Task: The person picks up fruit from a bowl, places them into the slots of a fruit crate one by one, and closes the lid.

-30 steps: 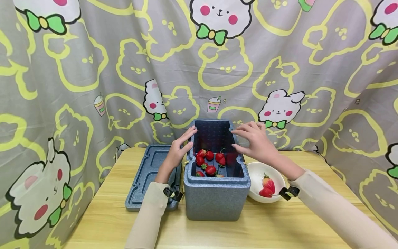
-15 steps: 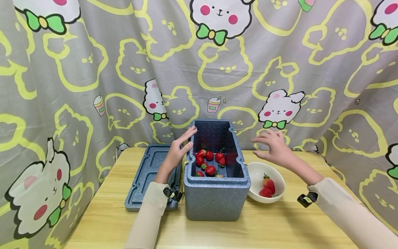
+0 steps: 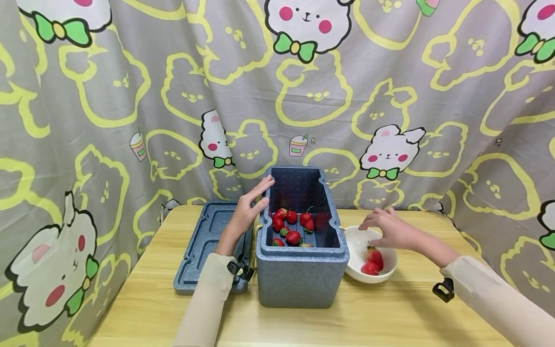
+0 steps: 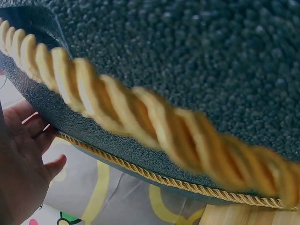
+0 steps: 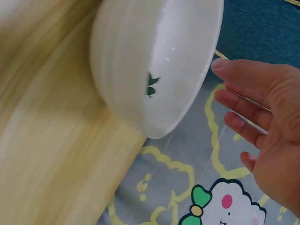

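A grey-blue foam box (image 3: 303, 284) stands uncovered mid-table, with several strawberries (image 3: 293, 237) on its floor. My left hand (image 3: 249, 212) rests on the box's left rim, its fingers straight along it. In the left wrist view, a twisted gold rope (image 4: 136, 112) crosses in front of the box wall, with the left hand (image 4: 23, 159) at the edge behind. To the box's right, a white bowl (image 3: 355, 253) holds two strawberries (image 3: 375, 259). My right hand (image 3: 392, 230) hovers over the bowl's far side, fingers apart and holding nothing. The right wrist view shows fingertips (image 5: 220, 64) by the bowl's rim.
The box's matching lid (image 3: 186, 277) lies on the wooden table (image 3: 143, 308) to the left, partly behind my left forearm. A printed curtain (image 3: 243, 96) hangs right behind the table and along both sides.
My right hand has moved away from the box's right rim, out to the right, then down over the white bowl. The left hand has stayed on the left rim.
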Demonstrator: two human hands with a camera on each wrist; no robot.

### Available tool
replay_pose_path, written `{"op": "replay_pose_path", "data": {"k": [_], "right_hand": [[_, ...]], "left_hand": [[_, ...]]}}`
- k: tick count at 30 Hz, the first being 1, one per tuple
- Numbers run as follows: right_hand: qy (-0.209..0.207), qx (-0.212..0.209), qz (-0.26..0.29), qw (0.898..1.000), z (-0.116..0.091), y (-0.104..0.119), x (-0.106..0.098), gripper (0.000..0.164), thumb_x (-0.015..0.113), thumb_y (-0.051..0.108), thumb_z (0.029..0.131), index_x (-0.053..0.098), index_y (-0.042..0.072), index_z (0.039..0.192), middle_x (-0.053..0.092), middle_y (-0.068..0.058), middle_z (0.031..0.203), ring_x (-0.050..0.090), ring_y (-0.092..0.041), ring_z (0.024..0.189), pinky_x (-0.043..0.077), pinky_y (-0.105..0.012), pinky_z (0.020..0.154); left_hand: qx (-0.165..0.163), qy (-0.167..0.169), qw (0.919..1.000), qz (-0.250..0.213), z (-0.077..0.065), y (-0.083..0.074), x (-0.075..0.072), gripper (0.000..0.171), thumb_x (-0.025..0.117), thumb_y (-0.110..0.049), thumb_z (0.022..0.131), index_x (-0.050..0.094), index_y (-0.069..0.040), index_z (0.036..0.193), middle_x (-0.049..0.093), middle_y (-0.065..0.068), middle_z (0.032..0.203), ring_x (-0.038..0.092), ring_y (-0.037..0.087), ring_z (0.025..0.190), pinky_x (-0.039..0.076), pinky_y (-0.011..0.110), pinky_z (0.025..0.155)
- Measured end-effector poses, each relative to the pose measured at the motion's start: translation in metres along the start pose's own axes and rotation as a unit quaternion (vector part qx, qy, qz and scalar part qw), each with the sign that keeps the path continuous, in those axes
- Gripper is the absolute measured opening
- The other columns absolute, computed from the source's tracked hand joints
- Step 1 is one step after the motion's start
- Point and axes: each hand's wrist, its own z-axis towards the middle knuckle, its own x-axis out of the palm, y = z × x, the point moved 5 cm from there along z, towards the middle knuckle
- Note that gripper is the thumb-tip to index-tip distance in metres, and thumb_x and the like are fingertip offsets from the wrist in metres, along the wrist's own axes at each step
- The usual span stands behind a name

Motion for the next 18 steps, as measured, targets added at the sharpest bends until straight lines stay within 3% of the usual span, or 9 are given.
{"op": "replay_pose_path", "data": {"k": [9, 18], "right_hand": [[0.088, -0.003, 0.0, 0.996, -0.007, 0.0, 0.022, 0.037, 0.088, 0.012, 0.07, 0.08, 0.012, 0.106, 0.075, 0.005, 0.102, 0.053, -0.015, 0.093, 0.029, -0.036, 0.079], [0.128, 0.01, -0.003, 0.992, -0.011, 0.0, 0.034, 0.039, 0.087, 0.002, 0.066, 0.081, 0.012, 0.104, 0.074, 0.004, 0.098, 0.053, -0.018, 0.094, 0.029, -0.036, 0.078]], "left_hand": [[0.002, 0.0, 1.0, -0.005, 0.0, 0.002, 0.0, 0.049, 0.05, -0.022, 0.104, 0.05, -0.018, 0.152, 0.036, -0.001, 0.165, 0.026, 0.016, 0.157, 0.022, 0.055, 0.126], [0.001, -0.003, 1.0, 0.0, 0.0, 0.001, 0.0, 0.049, 0.05, -0.024, 0.103, 0.051, -0.018, 0.152, 0.037, -0.002, 0.165, 0.026, 0.015, 0.156, 0.023, 0.053, 0.126]]}}
